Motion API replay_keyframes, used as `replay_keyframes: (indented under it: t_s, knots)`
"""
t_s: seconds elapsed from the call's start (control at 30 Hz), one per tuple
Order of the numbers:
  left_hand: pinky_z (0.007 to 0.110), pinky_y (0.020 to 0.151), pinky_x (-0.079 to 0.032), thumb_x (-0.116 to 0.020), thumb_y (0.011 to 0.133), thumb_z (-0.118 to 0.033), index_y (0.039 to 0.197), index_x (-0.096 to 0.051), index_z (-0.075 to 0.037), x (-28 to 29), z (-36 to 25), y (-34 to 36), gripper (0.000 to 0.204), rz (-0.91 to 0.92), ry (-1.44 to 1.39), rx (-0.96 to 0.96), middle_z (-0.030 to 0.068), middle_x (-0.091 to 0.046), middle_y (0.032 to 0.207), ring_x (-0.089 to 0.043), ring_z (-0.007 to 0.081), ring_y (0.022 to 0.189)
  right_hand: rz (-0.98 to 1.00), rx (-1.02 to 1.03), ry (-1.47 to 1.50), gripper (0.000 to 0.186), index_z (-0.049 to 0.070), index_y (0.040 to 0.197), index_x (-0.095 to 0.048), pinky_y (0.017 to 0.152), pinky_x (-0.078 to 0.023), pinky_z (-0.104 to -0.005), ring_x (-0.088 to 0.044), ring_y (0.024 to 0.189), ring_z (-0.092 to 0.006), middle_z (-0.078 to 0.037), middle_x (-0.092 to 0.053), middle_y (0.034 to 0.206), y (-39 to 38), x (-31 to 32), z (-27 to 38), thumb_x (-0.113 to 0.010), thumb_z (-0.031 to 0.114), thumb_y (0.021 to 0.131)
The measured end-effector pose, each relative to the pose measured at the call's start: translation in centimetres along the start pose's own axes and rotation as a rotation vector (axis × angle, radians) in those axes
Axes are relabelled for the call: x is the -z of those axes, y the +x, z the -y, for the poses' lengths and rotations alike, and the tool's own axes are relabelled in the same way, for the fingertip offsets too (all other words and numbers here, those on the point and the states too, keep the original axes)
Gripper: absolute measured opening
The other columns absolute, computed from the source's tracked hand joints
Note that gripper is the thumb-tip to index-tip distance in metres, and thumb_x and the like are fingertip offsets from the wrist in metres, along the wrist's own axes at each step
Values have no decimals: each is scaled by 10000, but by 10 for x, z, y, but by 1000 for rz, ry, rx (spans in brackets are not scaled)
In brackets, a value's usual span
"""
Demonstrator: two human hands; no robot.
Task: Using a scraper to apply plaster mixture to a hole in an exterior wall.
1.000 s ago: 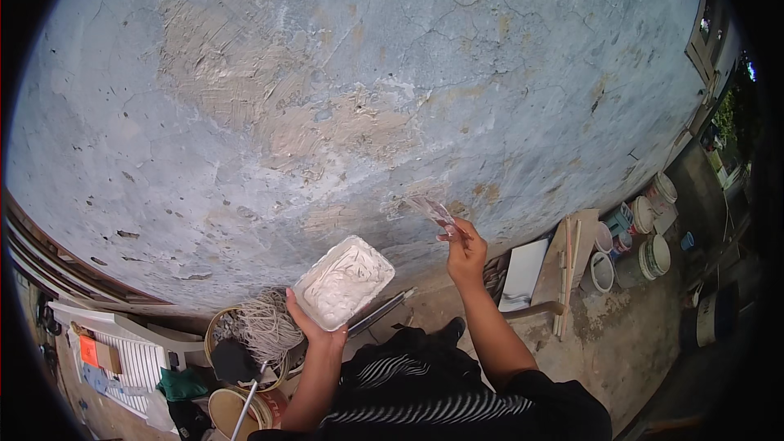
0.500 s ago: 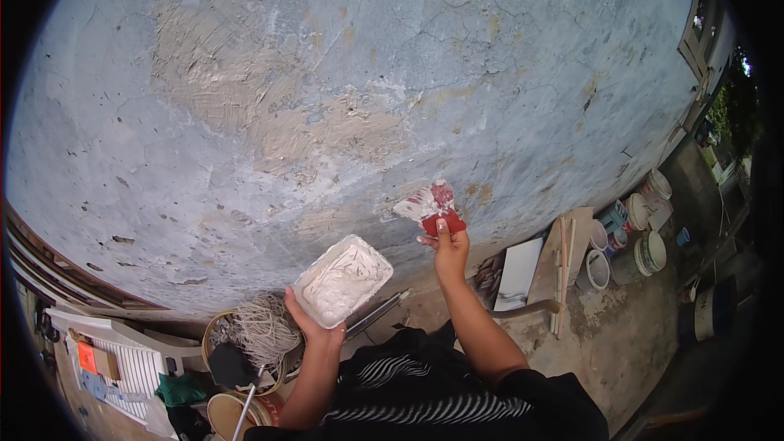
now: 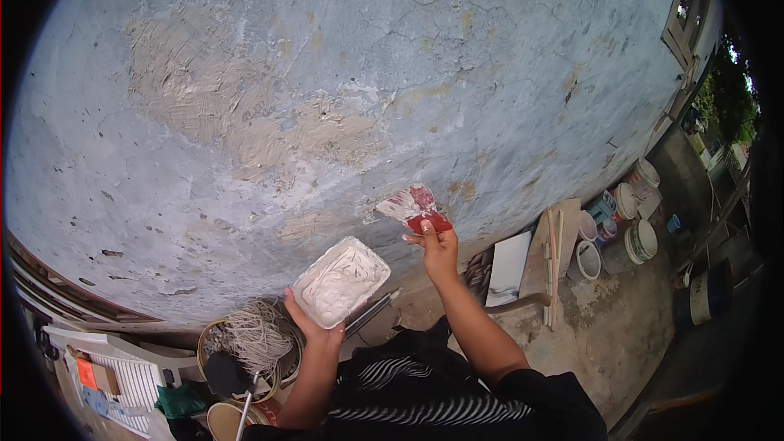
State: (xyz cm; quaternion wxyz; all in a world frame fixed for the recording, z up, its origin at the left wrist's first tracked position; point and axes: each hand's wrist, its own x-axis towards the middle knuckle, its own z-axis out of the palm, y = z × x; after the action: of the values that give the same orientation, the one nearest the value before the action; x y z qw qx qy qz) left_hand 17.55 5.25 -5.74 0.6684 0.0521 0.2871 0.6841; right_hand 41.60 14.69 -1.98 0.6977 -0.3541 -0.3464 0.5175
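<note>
Your right hand [image 3: 439, 249] has turned the scraper [image 3: 416, 207] from nearly edge-on a second ago to broad face up now, and it sits further left in view, while the tray [image 3: 362, 295] keeps almost the same place. You pinch the scraper's red end, thumb on top, the fingers closed on it; whitish paste [image 3: 339, 284] coats its far side. Your left hand [image 3: 317, 325] cups the tray at its lower corner, closed around the edge, and the paste spreads across the inside. Scraper and tray are apart, with the scraper up and to the right, in front of the wall [image 3: 490, 114]; whether its edge touches the wall, you cannot tell from this view. Judging by the beige patches [image 3: 204, 73] there, the step in hand looks like spreading paste. Next calls for a firm pinch, the loaded edge laid flat at a shallow angle, and a level tray.
</note>
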Motion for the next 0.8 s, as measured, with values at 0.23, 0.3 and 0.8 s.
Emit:
replay_keyframes:
  t_s: [0.23, 0.3, 0.8]
  knots:
    - [728, 862, -497, -285, 876, -784, 1537, -373, -113, -18, -9, -13, 945, -54, 22, -8, 187, -487, 1501, -520, 491, 1299, 258, 371, -478, 212, -39, 1191, -655, 845, -573, -310, -658, 948, -135, -96, -700, 1065, 6, 13, 39, -547, 15, 1017]
    - [728, 861, -497, -283, 877, -784, 1535, -375, -112, -28, -14, -23, 945, -77, 46, -13, 188, -492, 1496, -521, 490, 1299, 260, 379, -458, 208, -54, 1185, -647, 864, -585, -339, -661, 974, -156, -107, -690, 1073, 6, 11, 39, -543, 10, 1017]
    - [717, 875, -491, -307, 874, -801, 1542, -360, -130, -14, -41, -45, 949, -120, 22, -96, 170, -484, 1508, -524, 480, 1300, 300, 585, -786, 379, 36, 1164, -710, 832, -547, -301, -716, 940, -232, -128, -741, 1086, -8, -12, 52, -560, -121, 852]
